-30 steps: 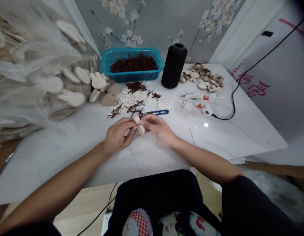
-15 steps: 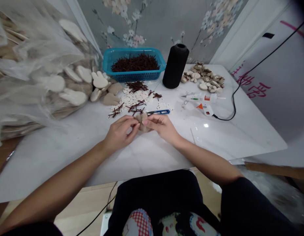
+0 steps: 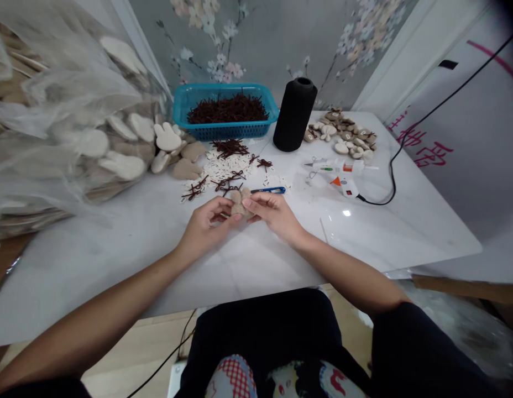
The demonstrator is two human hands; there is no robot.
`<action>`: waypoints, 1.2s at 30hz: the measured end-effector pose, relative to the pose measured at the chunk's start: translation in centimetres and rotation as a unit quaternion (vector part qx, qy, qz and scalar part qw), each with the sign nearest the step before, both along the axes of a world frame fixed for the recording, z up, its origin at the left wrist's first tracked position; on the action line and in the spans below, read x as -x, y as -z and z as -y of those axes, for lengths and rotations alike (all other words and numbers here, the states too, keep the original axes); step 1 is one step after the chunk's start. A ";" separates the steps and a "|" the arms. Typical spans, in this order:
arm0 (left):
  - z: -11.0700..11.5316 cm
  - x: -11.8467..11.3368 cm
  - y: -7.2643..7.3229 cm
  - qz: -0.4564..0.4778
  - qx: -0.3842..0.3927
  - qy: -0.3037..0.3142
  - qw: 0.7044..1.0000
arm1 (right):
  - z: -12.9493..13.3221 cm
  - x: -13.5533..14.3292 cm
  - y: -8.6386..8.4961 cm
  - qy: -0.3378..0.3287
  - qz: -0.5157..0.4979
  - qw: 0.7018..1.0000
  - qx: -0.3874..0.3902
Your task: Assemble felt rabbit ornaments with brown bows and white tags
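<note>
Between my two hands is a small beige plush bunny head (image 3: pixel 239 205), its ears pointing away from me. My left hand (image 3: pixel 209 221) closes on its left side, thumb at the lower edge. On the other side my right hand (image 3: pixel 271 213) pinches it, thumb on the front face. Just beyond the fingers lie blue-handled thread snips (image 3: pixel 273 190), partly hidden by the plush. Loose dark brown bows (image 3: pixel 228 181) are on the table past my left fingertips, beside a spread of small white tags (image 3: pixel 223 166).
A blue basket (image 3: pixel 225 132) of brown bows and a black thread cone (image 3: pixel 295 116) stand at the back. Finished-looking bunny heads (image 3: pixel 351 135) are piled right, behind a glue gun (image 3: pixel 339 166) with a cord. Clear bags (image 3: pixel 74 110) of plush pieces fill the left.
My left fingers have shifted their hold, the thumb moving down to the plush's lower edge. More of the bunny head's front and ears shows. The camera view has moved slightly.
</note>
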State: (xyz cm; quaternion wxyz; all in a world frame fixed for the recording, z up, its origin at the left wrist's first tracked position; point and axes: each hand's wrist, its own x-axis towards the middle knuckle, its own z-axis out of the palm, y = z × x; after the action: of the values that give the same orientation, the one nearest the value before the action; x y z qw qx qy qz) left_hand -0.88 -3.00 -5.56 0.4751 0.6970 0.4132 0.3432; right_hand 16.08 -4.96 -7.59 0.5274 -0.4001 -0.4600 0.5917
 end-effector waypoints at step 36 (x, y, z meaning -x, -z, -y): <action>-0.7 0.0 1.4 0.052 0.289 0.024 0.956 | 5.8 -10.3 0.9 0.291 0.538 0.789 0.055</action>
State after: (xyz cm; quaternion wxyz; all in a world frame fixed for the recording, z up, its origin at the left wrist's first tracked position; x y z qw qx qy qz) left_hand -0.85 -2.31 -6.91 0.6851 0.5206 0.4527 0.2339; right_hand 26.37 -10.75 -8.47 0.3190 -0.7966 -0.4983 0.1236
